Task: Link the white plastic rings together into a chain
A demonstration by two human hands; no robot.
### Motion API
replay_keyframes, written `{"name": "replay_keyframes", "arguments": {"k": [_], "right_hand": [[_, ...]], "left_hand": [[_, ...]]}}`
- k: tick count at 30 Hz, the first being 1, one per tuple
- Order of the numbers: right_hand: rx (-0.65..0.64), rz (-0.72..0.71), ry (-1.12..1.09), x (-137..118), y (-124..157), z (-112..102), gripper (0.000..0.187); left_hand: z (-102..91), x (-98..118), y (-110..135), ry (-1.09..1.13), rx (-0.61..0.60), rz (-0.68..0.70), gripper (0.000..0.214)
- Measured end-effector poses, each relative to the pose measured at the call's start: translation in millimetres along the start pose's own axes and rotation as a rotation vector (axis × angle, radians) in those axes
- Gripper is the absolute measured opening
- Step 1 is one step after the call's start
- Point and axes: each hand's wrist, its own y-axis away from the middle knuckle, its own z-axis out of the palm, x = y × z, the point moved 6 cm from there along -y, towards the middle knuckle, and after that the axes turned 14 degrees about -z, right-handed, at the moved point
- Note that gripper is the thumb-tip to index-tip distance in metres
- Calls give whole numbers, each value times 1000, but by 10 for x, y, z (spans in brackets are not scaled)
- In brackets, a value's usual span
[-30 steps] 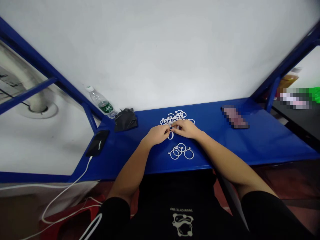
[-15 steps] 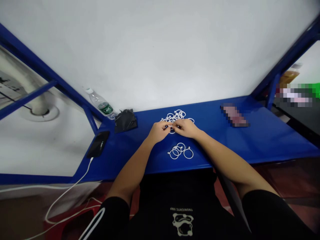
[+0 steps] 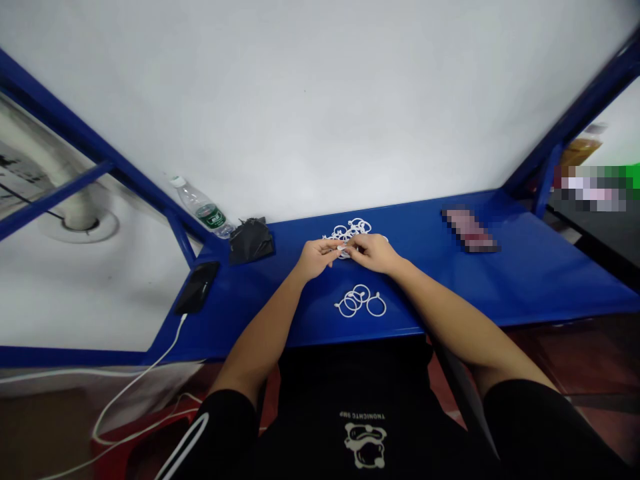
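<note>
Over the middle of the blue table, my left hand (image 3: 315,260) and my right hand (image 3: 375,253) meet with fingertips pinched together. Between them is a small white part (image 3: 342,249), seemingly of a white curtain ring; fingers hide much of it. Just beyond my hands lies a heap of white curtain rings (image 3: 358,227), partly covered by my fingers. Nearer to me, several more white curtain rings (image 3: 377,305) with small knob-like eyelets lie flat, some overlapping.
On the left of the blue table (image 3: 430,287) are a black phone (image 3: 196,288) with a white cable, a crumpled black bag (image 3: 253,241) and a clear bottle (image 3: 207,212). A blurred-out flat object (image 3: 470,230) lies on the right. Blue frame bars and a white wall border the table.
My left fingers have opened out slightly and shifted a little left, showing more of the white part. My right hand stays close by, a little higher. The front rings are unmoved.
</note>
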Motion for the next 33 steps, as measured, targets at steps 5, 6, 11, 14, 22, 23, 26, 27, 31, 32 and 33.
{"name": "replay_keyframes", "arguments": {"k": [5, 6, 11, 14, 22, 23, 26, 27, 31, 32, 33], "right_hand": [[0, 11, 5, -13, -7, -19, 22], [3, 14, 6, -16, -8, -24, 21], [-18, 3, -13, -41, -12, 3, 20], [-57, -14, -26, -62, -11, 62, 22], [-66, -6, -36, -64, -6, 97, 24], [-64, -2, -37, -59, -6, 94, 24], [-49, -1, -33, -55, -9, 80, 25], [-44, -5, -29, -59, -11, 76, 26], [-35, -29, -8, -88, -12, 67, 26], [-28, -36, -3, -94, -11, 64, 25], [-14, -42, 5, -97, -9, 55, 25]], "left_hand": [[-2, 11, -14, 80, -13, -2, 44], [-4, 12, -11, 86, 4, 6, 44], [-16, -7, 5, 42, 112, 36, 30], [-33, -12, 22, -40, 183, 60, 19], [-2, -2, 29, -186, 202, 161, 23], [6, 2, 30, -189, 197, 170, 23], [25, 28, 36, -196, 188, 186, 23], [31, 43, 41, -204, 188, 188, 24], [51, 138, 86, -264, 206, 216, 25], [51, 170, 108, -275, 222, 236, 25], [44, 202, 132, -284, 249, 259, 25]]}}
